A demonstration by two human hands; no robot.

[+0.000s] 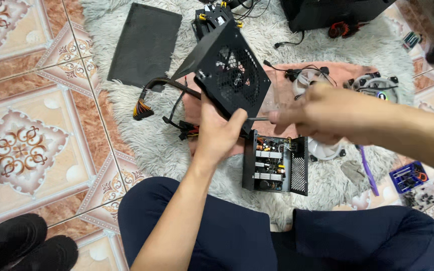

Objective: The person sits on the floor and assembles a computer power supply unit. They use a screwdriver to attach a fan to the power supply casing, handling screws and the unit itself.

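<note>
Gripping rigid, weighty power supply by lower corner, left hand; blurred right hand probably pinching screwdriver beside it.

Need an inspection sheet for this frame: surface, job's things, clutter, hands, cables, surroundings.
Surface: shaggy white rug on patterned floor tiles.
Job's things: black power supply held tilted, fan grille up; screwdriver at its lower corner.
Clutter: opened power supply, black mesh panel, white fans, blue parts box.
Hands: left hand grips the supply; right hand holds the screwdriver.
Cables: cable bundle hangs off the supply.
Surroundings: black shoes at lower left.
</note>
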